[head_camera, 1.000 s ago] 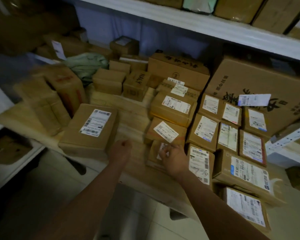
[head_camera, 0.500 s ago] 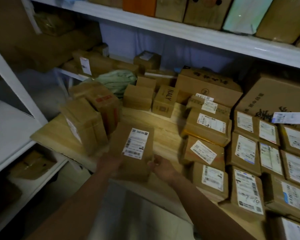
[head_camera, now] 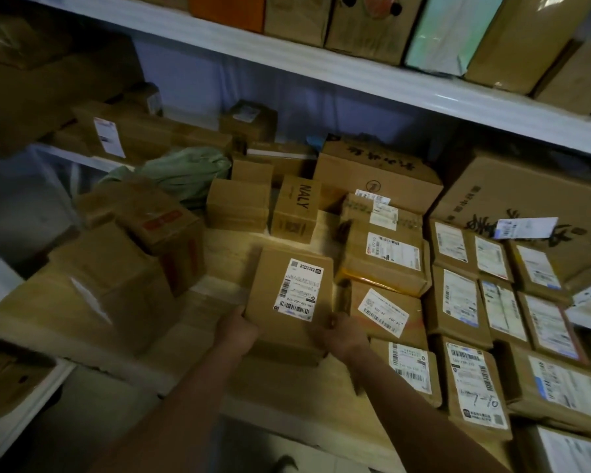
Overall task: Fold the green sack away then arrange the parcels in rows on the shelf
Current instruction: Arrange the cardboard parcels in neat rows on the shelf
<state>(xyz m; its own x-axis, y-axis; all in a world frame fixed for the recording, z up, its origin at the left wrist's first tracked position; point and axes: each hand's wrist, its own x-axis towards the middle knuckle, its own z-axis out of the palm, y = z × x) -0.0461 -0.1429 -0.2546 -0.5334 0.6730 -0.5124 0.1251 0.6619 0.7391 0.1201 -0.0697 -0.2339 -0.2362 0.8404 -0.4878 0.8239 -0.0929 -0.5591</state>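
Leftmost, a pair of large brown cartons (head_camera: pixel 127 268) sits stacked and tilted on the wooden shelf (head_camera: pixel 226 257), the upper one bearing a red mark on its side. Behind them, toward the back wall, the green sack (head_camera: pixel 188 172) lies crumpled in a loose heap, wedged between the cartons and a plain small box (head_camera: pixel 238 204). Just right of that box stands an upright carton printed "NALY" (head_camera: pixel 296 209).

Nearer the front edge, the left hand (head_camera: pixel 239 331) grips the near left corner of a labelled parcel (head_camera: pixel 289 298), its fingers curled under the box so that only the knuckles and back of the hand show. The parcel is tipped up slightly, label facing the camera, above a bare stretch of the shelf. The right hand (head_camera: pixel 342 334) holds the parcel's near right corner, thumb on top and fingers wrapped round the edge; how they lie underneath cannot be told.

Touching the right side of the held parcel is a column of parcels with white labels: a tan one (head_camera: pixel 384 264) at the back, another with a slanted label (head_camera: pixel 386 312) in front of it. Further right, the rows of parcels (head_camera: pixel 492 302) lie flat and close together, labels up, one marked by hand "7-10" (head_camera: pixel 475 387). Behind these rows stands a big carton (head_camera: pixel 526 196) with dark printed characters. Overhead, a white upper shelf (head_camera: pixel 355 76) carries more boxes.
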